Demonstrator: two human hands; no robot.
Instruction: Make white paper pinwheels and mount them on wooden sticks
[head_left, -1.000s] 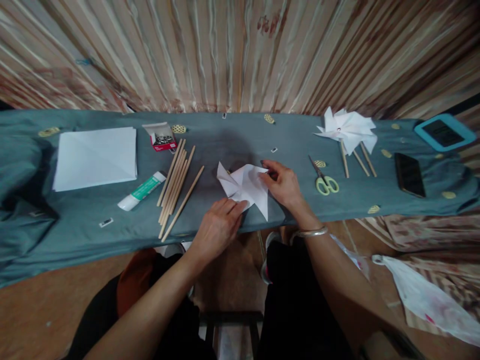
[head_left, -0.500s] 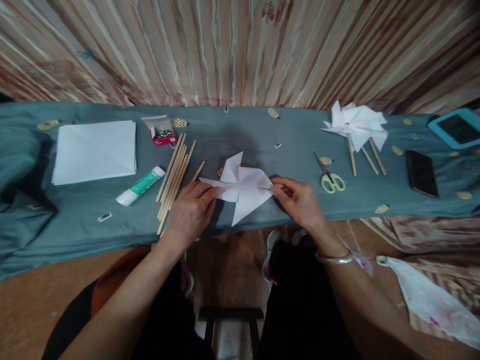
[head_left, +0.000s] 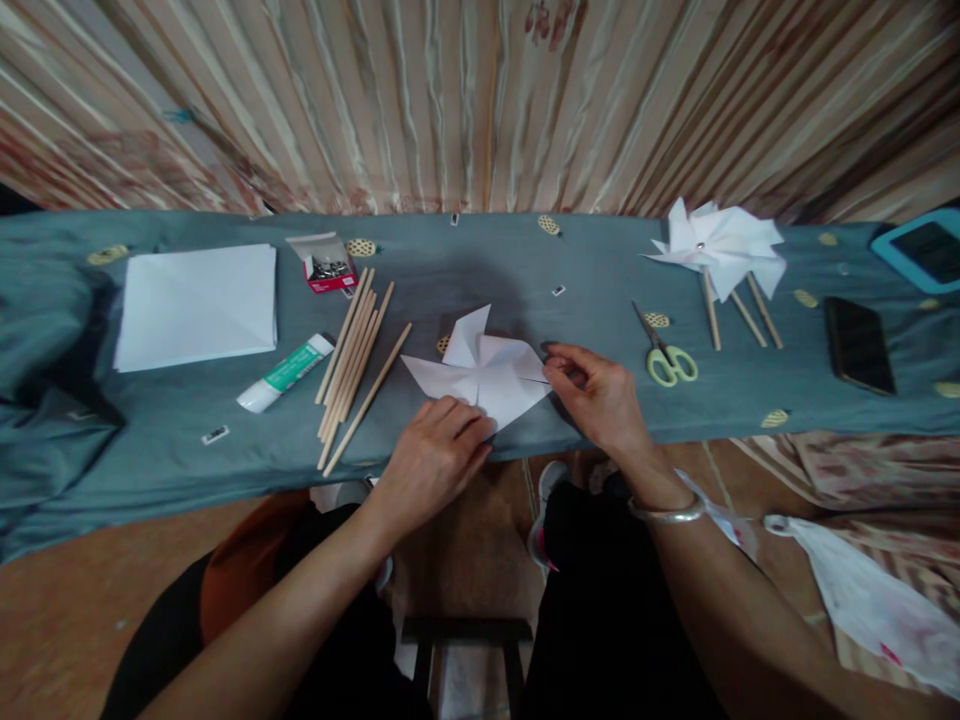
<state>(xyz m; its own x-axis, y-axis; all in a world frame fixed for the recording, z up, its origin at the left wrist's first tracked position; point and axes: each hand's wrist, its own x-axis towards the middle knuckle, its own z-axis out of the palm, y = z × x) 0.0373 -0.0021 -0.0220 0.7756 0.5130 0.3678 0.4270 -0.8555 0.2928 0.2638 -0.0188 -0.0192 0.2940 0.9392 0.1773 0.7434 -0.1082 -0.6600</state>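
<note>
A white paper pinwheel (head_left: 480, 375) without a stick lies near the front edge of the cloth-covered table, its blades folded to the middle. My left hand (head_left: 439, 450) has its fingers bent and closed on the near-side blade, which they partly cover. At the pinwheel's right side, my right hand (head_left: 600, 395) pinches the edge of a blade between thumb and fingers; a silver bangle circles that wrist. Left of the pinwheel lie several wooden sticks (head_left: 351, 362), one of them a little apart from the bunch.
A paper stack (head_left: 196, 305), a glue tube (head_left: 285, 373) and an open red box of pins (head_left: 328, 268) are on the left. To the right lie green-handled scissors (head_left: 666, 352), finished pinwheels on sticks (head_left: 724, 245), a phone (head_left: 859, 345) and a blue-framed device (head_left: 926, 250).
My left hand has left the pinwheel's left blade and moved right and nearer to me, onto the near blade. The right hand stays at the right side.
</note>
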